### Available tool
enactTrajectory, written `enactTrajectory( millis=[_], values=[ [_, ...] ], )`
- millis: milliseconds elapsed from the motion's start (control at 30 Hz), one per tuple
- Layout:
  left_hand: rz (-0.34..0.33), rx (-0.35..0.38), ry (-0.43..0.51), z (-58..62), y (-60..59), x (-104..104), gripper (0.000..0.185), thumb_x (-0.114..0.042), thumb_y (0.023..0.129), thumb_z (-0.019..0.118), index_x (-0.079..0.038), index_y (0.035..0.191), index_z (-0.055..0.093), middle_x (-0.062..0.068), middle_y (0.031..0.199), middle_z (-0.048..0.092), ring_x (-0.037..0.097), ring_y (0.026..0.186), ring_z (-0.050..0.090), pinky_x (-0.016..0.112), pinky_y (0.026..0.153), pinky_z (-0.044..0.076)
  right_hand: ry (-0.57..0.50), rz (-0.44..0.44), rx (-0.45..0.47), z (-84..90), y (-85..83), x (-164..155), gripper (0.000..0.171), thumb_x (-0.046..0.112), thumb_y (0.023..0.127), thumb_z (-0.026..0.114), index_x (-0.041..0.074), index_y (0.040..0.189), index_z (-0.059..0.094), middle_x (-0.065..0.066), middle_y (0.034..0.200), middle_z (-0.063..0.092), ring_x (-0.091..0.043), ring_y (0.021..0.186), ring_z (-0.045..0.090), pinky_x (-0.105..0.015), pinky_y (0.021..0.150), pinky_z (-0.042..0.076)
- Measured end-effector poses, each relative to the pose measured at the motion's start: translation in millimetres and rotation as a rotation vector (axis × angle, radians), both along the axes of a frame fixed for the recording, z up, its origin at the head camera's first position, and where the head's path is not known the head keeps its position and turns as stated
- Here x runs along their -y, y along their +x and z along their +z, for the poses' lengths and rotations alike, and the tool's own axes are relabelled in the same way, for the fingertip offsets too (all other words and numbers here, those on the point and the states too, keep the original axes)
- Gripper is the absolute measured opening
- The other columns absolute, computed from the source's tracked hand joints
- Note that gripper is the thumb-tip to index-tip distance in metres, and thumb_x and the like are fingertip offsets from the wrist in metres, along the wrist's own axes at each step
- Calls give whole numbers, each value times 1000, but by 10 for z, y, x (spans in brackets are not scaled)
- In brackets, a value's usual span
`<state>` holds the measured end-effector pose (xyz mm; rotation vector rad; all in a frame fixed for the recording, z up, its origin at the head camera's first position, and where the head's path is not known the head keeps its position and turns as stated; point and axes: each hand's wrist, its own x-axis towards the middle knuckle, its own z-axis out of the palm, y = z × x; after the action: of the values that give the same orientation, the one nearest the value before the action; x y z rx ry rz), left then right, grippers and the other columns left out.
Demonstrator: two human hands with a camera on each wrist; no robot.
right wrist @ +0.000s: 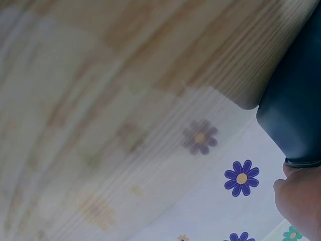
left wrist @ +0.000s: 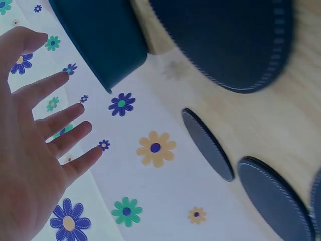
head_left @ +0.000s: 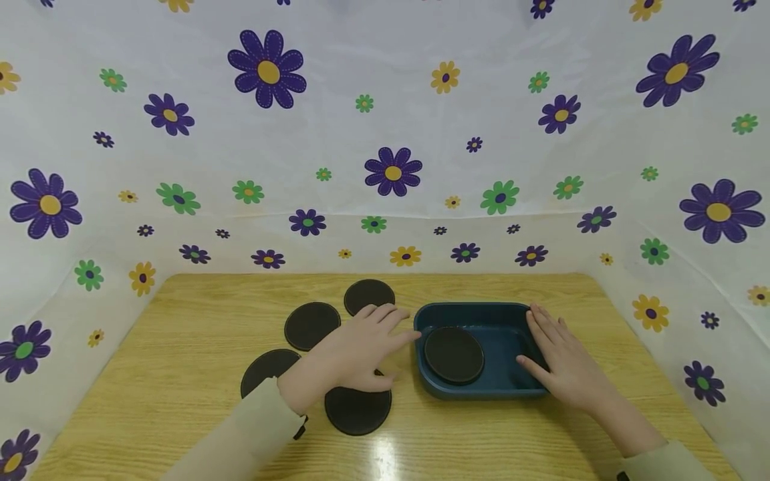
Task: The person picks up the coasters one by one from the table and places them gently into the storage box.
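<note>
- Nearest you, low in the centre of the head view, one dark round coaster [head_left: 357, 409] lies flat on the desk [head_left: 180, 374], just under the heel of your left hand.
- Your left hand [head_left: 355, 347] rests palm down over the desk, left of centre, its fingers [head_left: 391, 314] straight and slightly spread, holding nothing. The fingertips reach right up to the left rim of the tray; whether they touch it you cannot tell.
- In the left wrist view your left hand [left wrist: 30, 150] fills the left edge, fingers apart and straight, with the tray's corner [left wrist: 100, 40] at upper left and coasters along the right side.
- Your right hand [head_left: 565, 361] lies right of centre against the right wall of the blue tray [head_left: 475, 310], fingers straight and close together along the rim, thumb angled into the tray.
- In the right wrist view only a bit of that hand [right wrist: 301, 201] shows at lower right, right under the tray's edge [right wrist: 296, 100].
- Inside the tray, toward its left end, sits one coaster [head_left: 454, 354].
- Left of your left hand, a second coaster [head_left: 267, 369] lies partly hidden by your wrist.
- Farther back sit two more: one [head_left: 311, 325] at left centre, one [head_left: 368, 296] beyond your fingertips.
- Behind everything stands a white flowered cloth [head_left: 391, 133].
</note>
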<state>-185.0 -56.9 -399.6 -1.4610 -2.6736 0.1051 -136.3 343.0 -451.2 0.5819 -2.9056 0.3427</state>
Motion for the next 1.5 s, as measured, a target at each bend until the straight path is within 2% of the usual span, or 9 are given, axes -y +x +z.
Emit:
enactTrajectory(
  millis=[433, 800, 1033, 1233, 1500],
  values=[
    [2, -6, -6, -264, 77, 252, 65, -51, 95, 68, -24, 152, 56, 12, 157, 51, 32, 145, 48, 52, 117, 45, 6, 3, -20, -19, -6, -3, 84, 41, 107, 60, -9, 164, 25, -30, 173, 22, -33, 167, 10, -23, 129, -17],
    [-20, 44, -58, -465, 170, 352, 68, -55, 92, 71, -30, 153, 53, 9, 157, 50, 33, 143, 47, 52, 113, 46, 3, 9, -32, -32, -9, -9, 83, 41, 107, 60, -9, 164, 26, -30, 172, 24, -32, 167, 9, -22, 128, -17],
    [-42, 85, -94, -547, 222, 352, 69, -57, 91, 70, -31, 153, 53, 5, 153, 51, 28, 141, 48, 49, 113, 46, 3, 5, -22, -25, -14, -13, 83, 41, 107, 60, -9, 164, 26, -30, 172, 23, -34, 167, 11, -23, 129, -17],
    [-48, 109, -113, -567, 244, 335, 71, -59, 91, 69, -30, 154, 53, 5, 151, 52, 28, 138, 50, 50, 109, 49, 8, -2, -18, -18, -9, -11, 83, 41, 107, 60, -9, 164, 27, -31, 172, 24, -35, 167, 12, -23, 129, -16],
    [-26, 146, -149, -575, 284, 346, 77, -62, 92, 67, -29, 159, 46, 4, 159, 47, 25, 144, 49, 49, 107, 50, 3, -8, -10, -3, -1, -4, 83, 41, 107, 60, -9, 164, 26, -30, 173, 23, -38, 166, 13, -23, 128, -17]
  ],
)
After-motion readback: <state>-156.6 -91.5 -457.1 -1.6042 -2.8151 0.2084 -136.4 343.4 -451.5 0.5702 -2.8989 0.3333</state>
